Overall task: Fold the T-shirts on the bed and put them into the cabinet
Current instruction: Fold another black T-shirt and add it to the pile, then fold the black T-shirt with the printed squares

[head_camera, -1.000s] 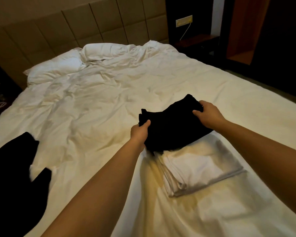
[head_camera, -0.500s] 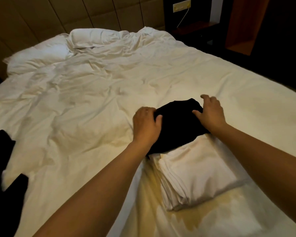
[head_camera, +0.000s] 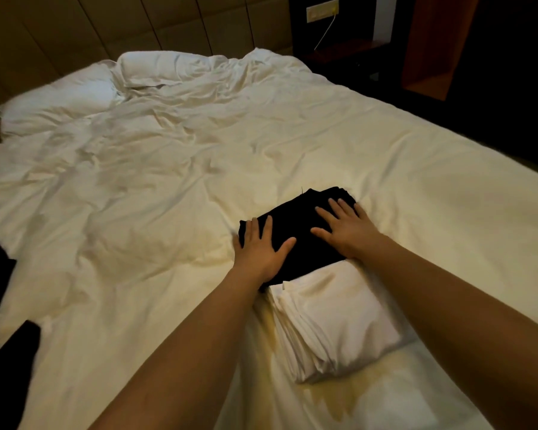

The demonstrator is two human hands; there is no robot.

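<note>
A folded black T-shirt [head_camera: 298,225] lies on the white bed [head_camera: 168,181], its near edge overlapping a folded white garment [head_camera: 339,321]. My left hand [head_camera: 261,249] presses flat on the black shirt's left part, fingers straight. On its right part rests my right hand [head_camera: 345,228], also flat with fingers spread. Another black garment [head_camera: 0,293] lies unfolded at the bed's left edge, partly cut off by the frame.
Rumpled duvet and pillows [head_camera: 75,97] fill the far side of the bed below a padded headboard [head_camera: 137,23]. A dark nightstand [head_camera: 348,54] with a wall socket and cable stands at the back right, beside an open wooden cabinet [head_camera: 432,57].
Both hands let go of the black T-shirt's edges after laying it down, and now press flat on top of it. The view has shifted slightly right.
</note>
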